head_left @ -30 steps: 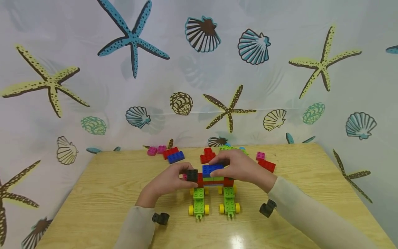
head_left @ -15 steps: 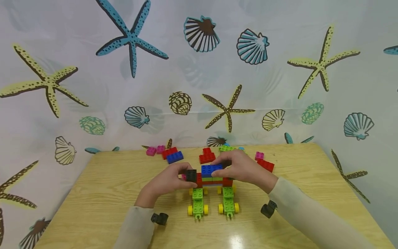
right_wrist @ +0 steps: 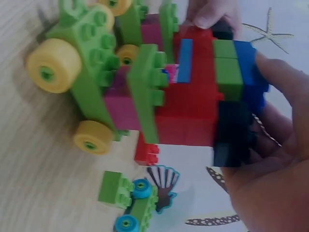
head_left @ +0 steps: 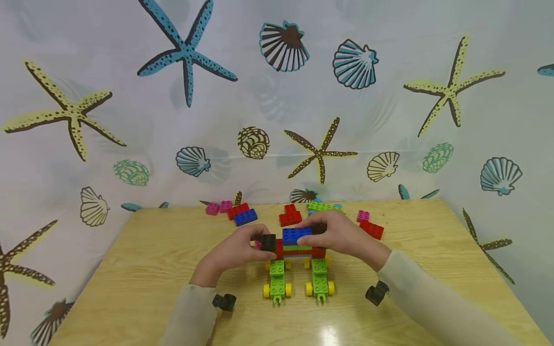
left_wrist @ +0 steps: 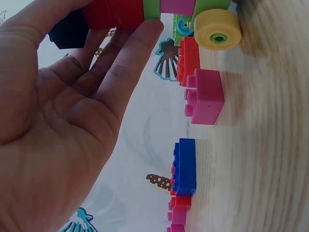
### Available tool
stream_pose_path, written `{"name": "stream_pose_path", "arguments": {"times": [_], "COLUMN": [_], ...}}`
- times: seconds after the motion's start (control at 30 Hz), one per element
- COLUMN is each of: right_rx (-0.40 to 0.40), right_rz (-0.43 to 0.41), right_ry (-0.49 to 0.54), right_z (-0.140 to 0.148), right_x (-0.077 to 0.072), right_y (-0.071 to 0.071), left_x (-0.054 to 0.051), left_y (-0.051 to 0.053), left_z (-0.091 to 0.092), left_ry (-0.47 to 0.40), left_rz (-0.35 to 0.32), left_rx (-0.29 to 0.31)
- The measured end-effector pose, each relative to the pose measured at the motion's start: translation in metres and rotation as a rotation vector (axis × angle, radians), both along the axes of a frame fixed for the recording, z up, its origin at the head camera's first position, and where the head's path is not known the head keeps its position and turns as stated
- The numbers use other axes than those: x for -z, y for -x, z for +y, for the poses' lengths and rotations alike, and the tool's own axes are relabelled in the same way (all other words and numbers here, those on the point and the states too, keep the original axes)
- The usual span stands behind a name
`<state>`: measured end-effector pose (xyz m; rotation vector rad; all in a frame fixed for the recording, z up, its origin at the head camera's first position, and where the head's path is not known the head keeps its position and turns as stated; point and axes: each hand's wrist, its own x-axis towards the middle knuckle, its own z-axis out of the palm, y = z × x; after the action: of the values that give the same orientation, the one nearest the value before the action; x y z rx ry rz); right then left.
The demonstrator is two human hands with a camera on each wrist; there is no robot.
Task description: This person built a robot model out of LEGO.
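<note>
A toy-brick build stands on two green wheeled bases (head_left: 277,283) with yellow wheels. Red bricks (right_wrist: 193,104) span the bases, topped by green bricks (right_wrist: 227,70) and black bricks (right_wrist: 231,133) at the ends. My left hand (head_left: 235,247) holds the build's left end, thumb in front and fingers behind, around the black brick (head_left: 268,242) and red brick (left_wrist: 116,13). Across the top lies a blue brick (head_left: 296,235), pinched by my right hand (head_left: 346,236). In the right wrist view the thumb presses this brick; that hand's other fingers are partly hidden.
Behind the build lie loose bricks: a blue one (head_left: 245,217), red ones (head_left: 290,218) and pink ones (head_left: 212,208). A green piece with blue wheels (head_left: 323,206) lies at the back, and another red brick (head_left: 371,229) at right. A patterned curtain (head_left: 242,96) borders the wooden table (head_left: 164,259).
</note>
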<state>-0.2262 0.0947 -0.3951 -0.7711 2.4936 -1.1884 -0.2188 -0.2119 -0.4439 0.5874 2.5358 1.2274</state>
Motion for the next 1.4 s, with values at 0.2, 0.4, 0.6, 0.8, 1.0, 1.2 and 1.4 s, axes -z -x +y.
{"name": "stream_pose_path", "arguments": {"times": [0.2, 0.4, 0.6, 0.8, 1.0, 1.2, 1.4], "right_rx": [-0.035, -0.019, 0.006, 0.0, -0.099, -0.059, -0.011], "right_rz": [-0.015, -0.029, -0.013, 0.005, -0.008, -0.016, 0.004], "right_ry": [-0.022, 0.022, 0.028, 0.005, -0.001, 0.068, 0.038], "right_z": [0.007, 0.01, 0.011, 0.013, 0.018, 0.014, -0.012], "right_x": [-0.004, 0.002, 0.006, 0.004, -0.006, -0.002, 0.014], "right_y": [0.006, 0.008, 0.009, 0.016, 0.029, 0.056, 0.088], "left_x": [0.001, 0.001, 0.0, -0.004, -0.003, 0.001, 0.0], "left_y": [0.001, 0.003, 0.005, 0.011, 0.01, 0.003, -0.005], "left_z": [0.001, 0.002, 0.002, 0.003, -0.001, -0.028, -0.073], "left_ry": [0.004, -0.007, -0.004, -0.003, -0.02, -0.025, -0.019], "left_rz": [-0.01, -0.012, -0.019, -0.006, 0.001, -0.026, -0.035], "left_rx": [-0.013, -0.009, -0.012, -0.02, -0.014, -0.065, -0.11]}}
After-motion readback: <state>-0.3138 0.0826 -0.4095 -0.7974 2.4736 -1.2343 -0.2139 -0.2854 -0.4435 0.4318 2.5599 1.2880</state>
